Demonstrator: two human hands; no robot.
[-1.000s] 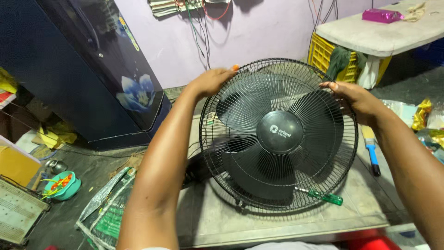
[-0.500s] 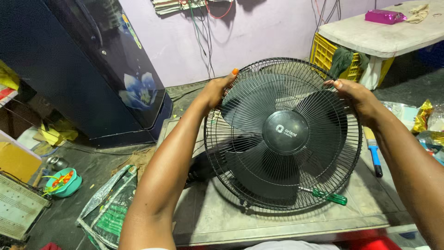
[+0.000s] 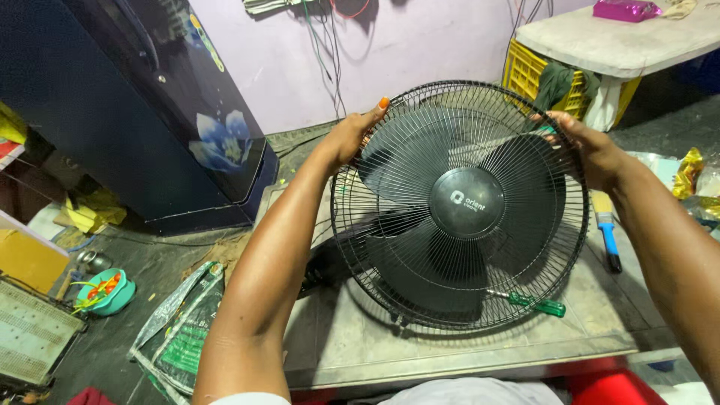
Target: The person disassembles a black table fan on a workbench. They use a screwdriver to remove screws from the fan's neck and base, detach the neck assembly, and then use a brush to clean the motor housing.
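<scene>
A black table fan [image 3: 461,206] with a round wire guard and dark blades stands tilted on a grey work slab [image 3: 420,341]. My left hand [image 3: 351,137] grips the guard's rim at its upper left, thumb over the wires. On the upper right of the rim, my right hand [image 3: 589,150] holds the guard, its fingers curled around the wires. A green-handled screwdriver [image 3: 529,302] lies on the slab under the guard's lower right edge.
A blue-handled brush [image 3: 607,236] lies at the slab's right. A dark blue cabinet with a flower print [image 3: 161,112] stands at left. On the floor are a green sack [image 3: 184,326], a teal bowl [image 3: 105,292] and a yellow crate [image 3: 529,71] under a white table [image 3: 622,41].
The fan and both hands have shifted slightly to the right and a little nearer in the view. Both hands keep their hold on the guard's rim.
</scene>
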